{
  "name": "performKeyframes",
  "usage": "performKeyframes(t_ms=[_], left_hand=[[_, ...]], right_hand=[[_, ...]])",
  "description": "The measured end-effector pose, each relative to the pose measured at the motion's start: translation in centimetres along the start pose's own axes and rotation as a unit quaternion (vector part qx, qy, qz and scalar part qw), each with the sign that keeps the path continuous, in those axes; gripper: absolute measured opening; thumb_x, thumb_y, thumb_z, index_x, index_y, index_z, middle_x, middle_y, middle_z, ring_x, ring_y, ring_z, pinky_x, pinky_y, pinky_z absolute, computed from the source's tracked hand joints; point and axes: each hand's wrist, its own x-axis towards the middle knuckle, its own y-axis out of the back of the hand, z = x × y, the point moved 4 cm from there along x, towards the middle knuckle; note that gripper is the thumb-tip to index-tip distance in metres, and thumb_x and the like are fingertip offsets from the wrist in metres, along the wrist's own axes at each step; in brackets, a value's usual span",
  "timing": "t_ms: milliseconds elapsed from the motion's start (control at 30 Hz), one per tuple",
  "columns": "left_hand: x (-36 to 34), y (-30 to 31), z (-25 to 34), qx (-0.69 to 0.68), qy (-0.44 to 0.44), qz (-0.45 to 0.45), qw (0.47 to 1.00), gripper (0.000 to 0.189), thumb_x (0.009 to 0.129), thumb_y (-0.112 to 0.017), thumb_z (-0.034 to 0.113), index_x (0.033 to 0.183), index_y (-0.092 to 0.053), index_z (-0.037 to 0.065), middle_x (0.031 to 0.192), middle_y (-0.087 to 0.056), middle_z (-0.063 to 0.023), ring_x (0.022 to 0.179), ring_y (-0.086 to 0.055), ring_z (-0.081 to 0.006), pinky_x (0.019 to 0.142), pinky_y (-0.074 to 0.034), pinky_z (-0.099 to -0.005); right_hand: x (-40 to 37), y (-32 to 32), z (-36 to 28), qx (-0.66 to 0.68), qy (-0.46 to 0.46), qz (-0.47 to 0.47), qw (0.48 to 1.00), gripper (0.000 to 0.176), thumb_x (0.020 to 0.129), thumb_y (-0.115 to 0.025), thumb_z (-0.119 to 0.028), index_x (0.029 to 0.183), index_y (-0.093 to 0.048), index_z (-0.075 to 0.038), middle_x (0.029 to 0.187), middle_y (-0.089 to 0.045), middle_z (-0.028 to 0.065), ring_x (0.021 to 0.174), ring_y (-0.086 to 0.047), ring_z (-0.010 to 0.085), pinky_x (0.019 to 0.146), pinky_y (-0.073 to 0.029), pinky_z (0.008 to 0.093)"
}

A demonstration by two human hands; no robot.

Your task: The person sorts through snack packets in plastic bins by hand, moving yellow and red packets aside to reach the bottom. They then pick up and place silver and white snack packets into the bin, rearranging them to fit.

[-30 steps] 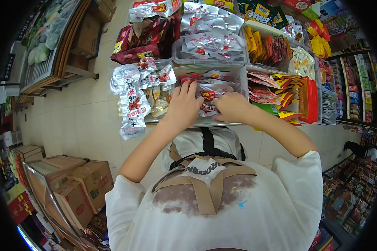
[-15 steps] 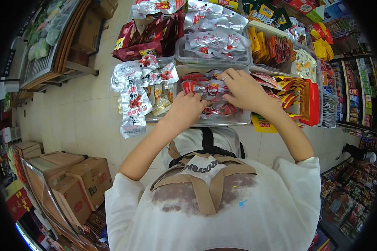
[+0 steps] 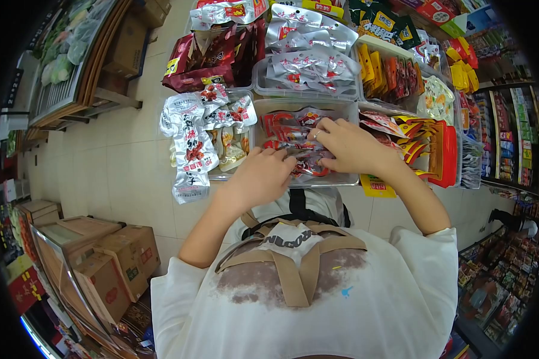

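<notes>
In the head view, a clear plastic bin point(image 3: 341, 110) holds several red-printed, see-through snack packets point(image 3: 296, 116). My left hand point(image 3: 265, 176) reaches over the bin's front left part, its fingers curled on the left end of a snack packet point(image 3: 310, 166). On the other side my right hand point(image 3: 353, 148), with a ring on one finger, has its fingers and thumb bent around the right end of the packets there. The fingertips partly hide what they grip.
Left of the bin, silver packets point(image 3: 191, 140) overhang a tub. Behind are bins of silver pouches point(image 3: 311, 66) and maroon bags point(image 3: 206, 57). Yellow and red packets point(image 3: 416, 134) stand at right, beside a red box point(image 3: 446, 155). Cardboard boxes point(image 3: 114, 257) sit lower left.
Both hands have moved slightly toward me, lowering the packet to the front of the bin. More of the red packets behind now show.
</notes>
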Motion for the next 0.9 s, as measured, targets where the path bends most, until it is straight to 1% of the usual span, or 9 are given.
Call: performKeyframes(t_ms=[67,133,167,300,367,500,667,833,900], left_hand=[[-0.8,0.5,0.6,0.006,0.026,-0.002,1.000,0.020,0.076,-0.056,0.013,0.094,-0.054,0.004,0.101,-0.057,-0.0132,0.095,-0.056,-0.0284,0.082,-0.041,-0.0385],[-2.1,2.3,1.6,-0.006,-0.007,0.080,0.997,0.020,0.076,-0.057,0.013,0.095,-0.054,0.005,0.107,-0.056,-0.0110,0.096,-0.055,-0.0267,0.081,-0.041,-0.0384],[-2.7,3.1,1.8,-0.005,-0.004,0.081,0.997,0.020,0.076,-0.057,0.013,0.095,-0.054,0.005,0.107,-0.056,-0.0110,0.096,-0.055,-0.0267,0.081,-0.041,-0.0384],[-4.2,6.6,1.4,-0.042,-0.013,0.098,0.994,0.022,0.075,-0.060,0.011,0.095,-0.054,0.007,0.110,-0.056,-0.0077,0.097,-0.054,-0.0252,0.079,-0.042,-0.0383],[-4.7,7.6,1.0,-0.041,-0.004,0.096,0.995,0.022,0.074,-0.060,0.010,0.095,-0.054,0.007,0.109,-0.056,-0.0073,0.097,-0.054,-0.0252,0.078,-0.043,-0.0382],[-5.5,10.1,0.6,0.017,0.018,0.130,0.991,0.025,0.072,-0.061,0.007,0.097,-0.055,0.008,0.108,-0.057,-0.0071,0.095,-0.055,-0.0257,0.077,-0.042,-0.0378],[-5.7,13.2,-0.2,0.029,0.001,0.121,0.992,0.028,0.071,-0.059,0.004,0.098,-0.056,0.008,0.105,-0.058,-0.0075,0.094,-0.055,-0.0263,0.077,-0.042,-0.0370],[-3.6,15.0,-3.3,-0.015,-0.015,0.110,0.994,0.023,0.072,-0.057,0.001,0.095,-0.057,0.003,0.094,-0.061,-0.0107,0.090,-0.057,-0.0307,0.078,-0.044,-0.0391],[-2.3,15.3,-4.8,-0.027,-0.022,0.132,0.991,0.021,0.074,-0.056,0.002,0.095,-0.057,0.002,0.093,-0.061,-0.0110,0.089,-0.058,-0.0289,0.078,-0.045,-0.0375]], right_hand=[[-0.2,0.0,-0.1,0.038,-0.002,-0.005,0.999,0.031,0.074,-0.061,-0.015,0.103,-0.053,-0.009,0.104,-0.049,0.0096,0.091,-0.051,0.0298,0.081,-0.043,0.0398],[-0.2,-0.2,0.0,0.061,0.010,-0.037,0.997,0.028,0.075,-0.060,-0.014,0.102,-0.054,-0.008,0.104,-0.050,0.0102,0.090,-0.052,0.0302,0.081,-0.043,0.0403],[-0.2,-0.4,-0.1,0.085,0.020,-0.069,0.994,0.025,0.076,-0.058,-0.014,0.100,-0.054,-0.007,0.103,-0.051,0.0107,0.090,-0.053,0.0306,0.081,-0.043,0.0409],[0.5,-1.7,-0.1,0.109,0.025,-0.108,0.988,0.027,0.078,-0.057,-0.013,0.103,-0.052,-0.006,0.103,-0.052,0.0118,0.091,-0.053,0.0326,0.080,-0.044,0.0420],[1.1,-1.3,0.2,0.125,-0.045,-0.064,0.989,0.034,0.078,-0.056,-0.014,0.110,-0.048,-0.004,0.109,-0.050,0.0141,0.092,-0.054,0.0343,0.080,-0.044,0.0427],[1.7,-1.7,-0.1,0.027,0.031,0.039,0.998,0.035,0.079,-0.053,-0.013,0.110,-0.046,0.001,0.109,-0.051,0.0183,0.091,-0.056,0.0345,0.078,-0.046,0.0433],[2.8,-2.8,0.6,0.101,0.031,-0.104,0.989,0.038,0.078,-0.053,-0.015,0.112,-0.045,0.000,0.113,-0.050,0.0186,0.092,-0.057,0.0356,0.079,-0.045,0.0436],[3.0,-2.8,0.7,0.081,0.039,-0.128,0.988,0.037,0.077,-0.053,-0.011,0.112,-0.044,-0.001,0.111,-0.052,0.0169,0.089,-0.058,0.0353,0.079,-0.045,0.0436],[3.3,-2.8,0.7,0.076,0.051,-0.130,0.987,0.038,0.077,-0.053,-0.010,0.112,-0.044,-0.001,0.109,-0.053,0.0168,0.087,-0.058,0.0346,0.078,-0.046,0.0439]])
